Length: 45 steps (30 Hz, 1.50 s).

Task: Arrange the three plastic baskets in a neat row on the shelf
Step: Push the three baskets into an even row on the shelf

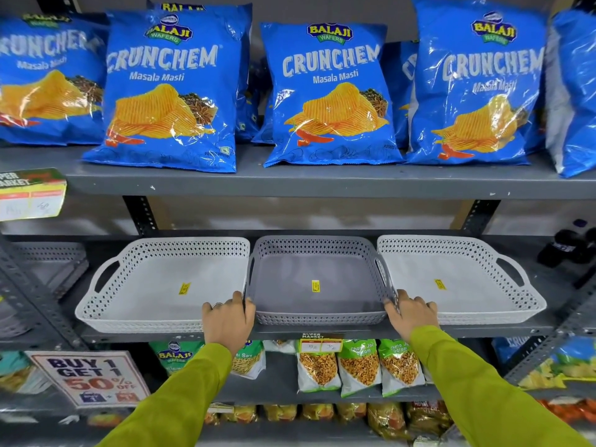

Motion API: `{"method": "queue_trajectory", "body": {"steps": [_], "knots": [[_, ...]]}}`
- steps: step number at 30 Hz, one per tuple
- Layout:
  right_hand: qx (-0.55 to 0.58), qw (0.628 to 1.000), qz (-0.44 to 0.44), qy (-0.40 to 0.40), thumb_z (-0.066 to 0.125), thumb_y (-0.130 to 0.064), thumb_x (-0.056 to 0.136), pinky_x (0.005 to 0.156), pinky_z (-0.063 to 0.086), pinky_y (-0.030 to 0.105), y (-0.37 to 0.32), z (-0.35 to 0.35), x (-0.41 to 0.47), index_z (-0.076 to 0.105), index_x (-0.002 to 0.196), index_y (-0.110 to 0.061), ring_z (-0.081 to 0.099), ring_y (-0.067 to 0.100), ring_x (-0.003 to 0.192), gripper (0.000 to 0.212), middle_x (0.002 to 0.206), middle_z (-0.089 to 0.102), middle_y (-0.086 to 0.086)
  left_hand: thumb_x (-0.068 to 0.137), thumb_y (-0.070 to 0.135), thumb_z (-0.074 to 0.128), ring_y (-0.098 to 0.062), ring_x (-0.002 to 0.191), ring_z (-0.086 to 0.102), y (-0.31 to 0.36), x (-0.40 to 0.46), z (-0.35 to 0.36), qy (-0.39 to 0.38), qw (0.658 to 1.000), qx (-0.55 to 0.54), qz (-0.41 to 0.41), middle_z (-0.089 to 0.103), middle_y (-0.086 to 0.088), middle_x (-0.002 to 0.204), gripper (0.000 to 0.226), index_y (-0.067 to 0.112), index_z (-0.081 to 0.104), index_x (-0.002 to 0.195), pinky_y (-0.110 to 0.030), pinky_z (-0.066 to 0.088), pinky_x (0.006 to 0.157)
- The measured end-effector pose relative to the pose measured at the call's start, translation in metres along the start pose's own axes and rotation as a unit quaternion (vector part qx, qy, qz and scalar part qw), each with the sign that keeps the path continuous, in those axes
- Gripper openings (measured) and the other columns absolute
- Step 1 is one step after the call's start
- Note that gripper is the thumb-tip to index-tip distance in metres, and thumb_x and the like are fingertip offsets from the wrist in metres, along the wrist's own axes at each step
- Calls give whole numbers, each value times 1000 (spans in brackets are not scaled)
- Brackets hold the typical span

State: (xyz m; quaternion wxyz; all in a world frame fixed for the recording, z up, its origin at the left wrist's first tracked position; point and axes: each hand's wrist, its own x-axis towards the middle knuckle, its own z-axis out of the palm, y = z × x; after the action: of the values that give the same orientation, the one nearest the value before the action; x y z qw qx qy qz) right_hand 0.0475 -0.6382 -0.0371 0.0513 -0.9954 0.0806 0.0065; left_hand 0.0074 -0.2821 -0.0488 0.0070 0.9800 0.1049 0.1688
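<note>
Head view: hands (314,314) grip grey basket (317,285)

Grey metal shop shelving (322,185), snack-stocked

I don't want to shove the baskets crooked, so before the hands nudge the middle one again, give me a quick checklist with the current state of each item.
1. All three baskets on the middle shelf: ok.
2. Left hand at the front left corner of the grey basket: ok.
3. Right hand at its front right corner: ok.
4. Front edges level: not ok; the left white basket sits slightly further forward than the grey one.
5. No gaps between neighbours: ok; the right white basket and the left one both meet the grey one.
6. Baskets empty except for yellow stickers: ok.
</note>
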Motion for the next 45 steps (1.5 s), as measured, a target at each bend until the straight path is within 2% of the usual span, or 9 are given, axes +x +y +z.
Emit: {"method": "queue_trajectory", "body": {"steps": [22, 28, 36, 42, 45], "knots": [[6, 1000, -7, 6, 31, -47, 95, 94, 34, 41, 2, 3, 3, 49, 124, -13, 57, 29, 108, 48, 108, 67, 15, 83, 35, 27, -26, 39, 54, -3, 10, 5, -6, 1000, 11, 9, 62, -9, 43, 40, 10, 57, 72, -38, 41, 69], [12, 1000, 3, 13, 30, -47, 95, 93, 34, 42, -2, 4, 0, 36, 140, -17, 55, 31, 112, 54, 113, 66, 17, 83, 35, 25, -28, 41, 56, -3, 9, 5, -10, 1000, 10, 5, 63, -10, 45, 42, 10, 56, 70, -40, 42, 70], [9, 1000, -4, 7, 29, -49, 95, 95, 34, 42, 2, 2, 0, 35, 141, -19, 55, 30, 113, 56, 114, 67, 15, 81, 35, 26, -28, 40, 54, -1, 9, 2, 3, 1000, 15, 7, 61, -11, 43, 43, 8, 57, 67, -40, 42, 68], [13, 1000, -12, 7, 29, -49, 95, 96, 35, 42, 3, -2, -2, 37, 140, -18, 56, 30, 113, 55, 112, 67, 15, 80, 34, 27, -29, 42, 54, 2, 8, -2, -8, 1000, 8, -6, 60, -12, 44, 44, 6, 58, 65, -41, 41, 68], [11, 1000, -11, 5, 29, -49, 95, 97, 35, 42, 2, -3, -3, 37, 139, -18, 55, 30, 114, 55, 113, 67, 15, 81, 35, 29, -32, 53, 58, 4, 7, -3, -10, 1000, 12, -9, 64, -14, 53, 45, 5, 61, 69, -42, 42, 67]]}}
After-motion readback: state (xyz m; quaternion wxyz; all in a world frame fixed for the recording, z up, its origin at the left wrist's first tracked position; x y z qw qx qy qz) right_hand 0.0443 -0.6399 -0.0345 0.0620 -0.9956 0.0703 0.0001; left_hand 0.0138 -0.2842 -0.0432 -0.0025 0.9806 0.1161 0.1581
